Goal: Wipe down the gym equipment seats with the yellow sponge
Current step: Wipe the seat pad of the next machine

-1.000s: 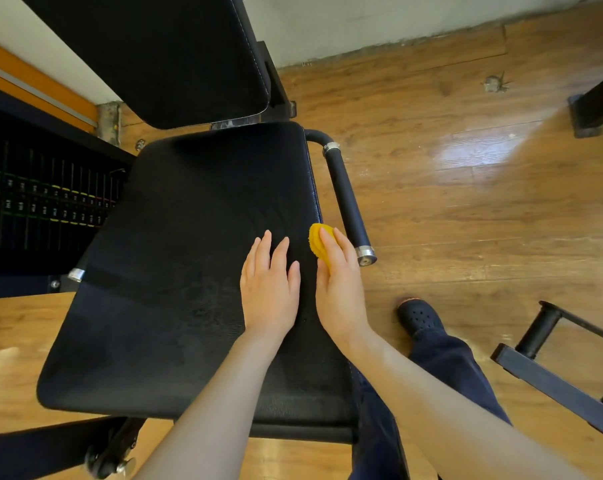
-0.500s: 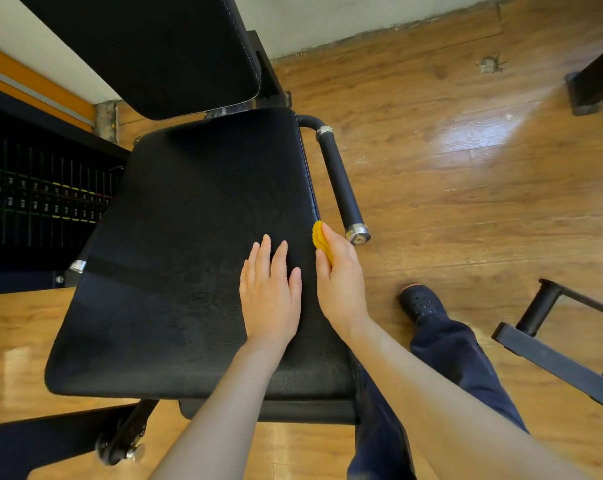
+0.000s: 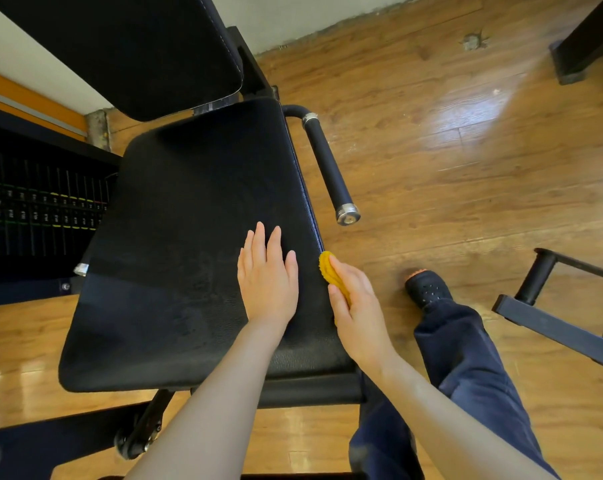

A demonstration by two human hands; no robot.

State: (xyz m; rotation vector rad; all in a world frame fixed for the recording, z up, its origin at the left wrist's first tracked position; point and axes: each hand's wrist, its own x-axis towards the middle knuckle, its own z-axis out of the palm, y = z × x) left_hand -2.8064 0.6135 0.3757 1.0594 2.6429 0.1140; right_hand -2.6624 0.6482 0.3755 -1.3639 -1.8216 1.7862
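Note:
A black padded seat (image 3: pixel 175 244) of a gym machine fills the middle of the view, with its black backrest (image 3: pixel 147 46) above it. My left hand (image 3: pixel 268 278) rests flat on the seat's right part, fingers straight. My right hand (image 3: pixel 353 306) grips the yellow sponge (image 3: pixel 329 273) and holds it against the seat's right side edge. Most of the sponge is covered by my fingers.
A black handle bar with a chrome end cap (image 3: pixel 331 171) sticks out along the seat's right side. A weight stack (image 3: pixel 40 209) stands at the left. My leg and black shoe (image 3: pixel 426 289) are on the wooden floor, with a black frame (image 3: pixel 556 306) at the right.
My right hand has slid the sponge back toward me along the seat's right edge, away from the handle's end cap. My left hand stays flat on the seat.

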